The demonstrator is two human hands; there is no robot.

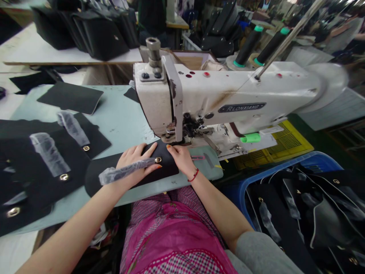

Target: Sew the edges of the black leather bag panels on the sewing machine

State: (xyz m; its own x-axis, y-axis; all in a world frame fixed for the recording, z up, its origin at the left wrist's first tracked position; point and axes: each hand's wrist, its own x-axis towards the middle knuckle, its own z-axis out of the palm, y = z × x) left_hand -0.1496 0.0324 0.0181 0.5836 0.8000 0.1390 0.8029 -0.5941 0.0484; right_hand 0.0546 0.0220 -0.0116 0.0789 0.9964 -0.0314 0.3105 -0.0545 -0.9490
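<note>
A black bag panel lies under the head of a white sewing machine. Its gold clasp carries a strap wrapped in clear plastic, which runs back across my left hand. That hand rests flat on the panel with its fingers spread, fingertips close to the presser foot. To the right of the foot, my right hand pinches the panel's edge between thumb and fingers; some fingers are hidden. The needle area is partly hidden behind the machine head.
More black panels with plastic-wrapped straps lie left on the pale green table. A blue tub holding similar pieces stands at the right, beside a yellow crate. Black bags stand on a table behind. Black thread cones stand behind the machine.
</note>
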